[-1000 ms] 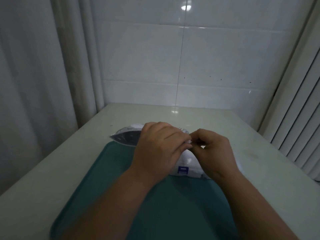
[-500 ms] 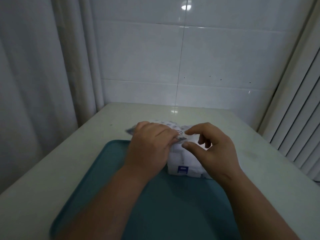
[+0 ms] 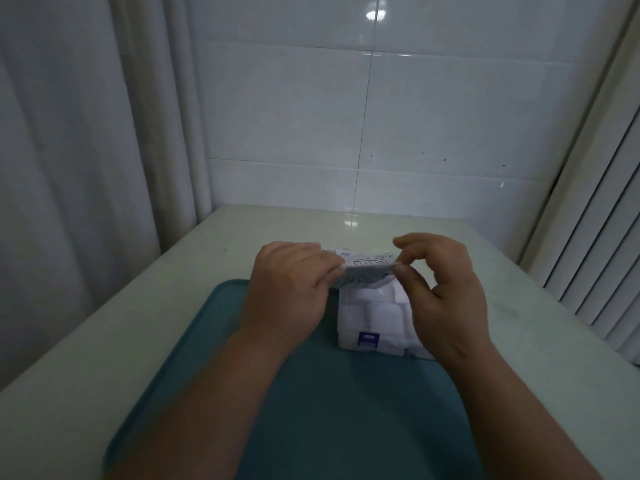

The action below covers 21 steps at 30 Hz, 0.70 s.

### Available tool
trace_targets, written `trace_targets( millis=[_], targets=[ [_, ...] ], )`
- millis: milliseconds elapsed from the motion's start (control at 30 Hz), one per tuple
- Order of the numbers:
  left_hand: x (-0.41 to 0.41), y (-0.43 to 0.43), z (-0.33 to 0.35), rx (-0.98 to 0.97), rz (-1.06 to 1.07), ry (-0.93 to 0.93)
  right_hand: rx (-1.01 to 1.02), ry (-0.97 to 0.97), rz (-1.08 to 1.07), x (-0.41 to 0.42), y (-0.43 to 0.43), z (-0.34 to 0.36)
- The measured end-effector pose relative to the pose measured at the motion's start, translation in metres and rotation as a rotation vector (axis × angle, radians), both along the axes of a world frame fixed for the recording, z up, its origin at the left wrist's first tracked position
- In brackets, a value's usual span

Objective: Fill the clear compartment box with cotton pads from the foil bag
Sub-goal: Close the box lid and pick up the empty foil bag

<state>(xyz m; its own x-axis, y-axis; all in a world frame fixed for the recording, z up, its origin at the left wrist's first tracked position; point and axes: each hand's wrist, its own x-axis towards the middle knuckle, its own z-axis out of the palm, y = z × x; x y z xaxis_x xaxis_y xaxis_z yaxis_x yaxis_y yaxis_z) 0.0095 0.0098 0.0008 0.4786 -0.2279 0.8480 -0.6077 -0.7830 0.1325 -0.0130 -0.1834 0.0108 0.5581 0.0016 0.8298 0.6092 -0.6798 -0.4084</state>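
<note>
Item 1. Two bare forearms, nearest the viewer: left forearm [image 3: 207,403] and right forearm [image 3: 512,410], both reaching forward over the tray.

Item 2. Flat dark teal plastic tray with rounded corners [image 3: 311,427], lying on the surface, its far edge under the hands.

Item 3. Clear plastic compartment box [image 3: 349,327], standing on the far right part of the tray, just right of the left wrist. White cotton pads [image 3: 377,310] show through its walls and top. A small blue label [image 3: 368,340] sits on its near face. The right side of the box is hidden behind the right hand.

Item 4. Left hand [image 3: 291,292], fingers curled, pinching the left end of the foil bag.

Item 5. Right hand [image 3: 446,299], thumb and forefinger pinching the right end of the bag, remaining fingers loosely bent and holding nothing.

Item 6. Silvery foil bag with printed outline drawings [image 3: 367,271], crumpled, stretched between the two hands and held over the far end of the box. Whether its underside touches the box cannot be told.

Item 7. Pale, glossy surface [image 3: 104,341], carrying the tray and running back to the wall.

Item 8. White glazed wall tiles [image 3: 450,116], behind the surface.

Item 9. Pale pleated curtain [image 3: 86,133], at left.

Item 10. White vertical blinds [image 3: 595,237], at right
</note>
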Motion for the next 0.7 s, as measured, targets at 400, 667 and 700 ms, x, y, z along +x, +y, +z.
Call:
trace_targets(
  millis=[400, 667, 700],
  targets=[
    [0.011, 0.037, 0.004, -0.140, 0.084, 0.038, 0.470, 0.075, 0.144, 0.004, -0.016, 0.001],
    [0.009, 0.039, 0.006, -0.563, 0.066, 0.143, 0.719, 0.040, 0.195, 0.014, -0.032, -0.002],
    [0.008, 0.037, 0.008, -0.631, -0.012, 0.180, 0.730, 0.043, 0.201, 0.014, -0.031, -0.002]
  ],
)
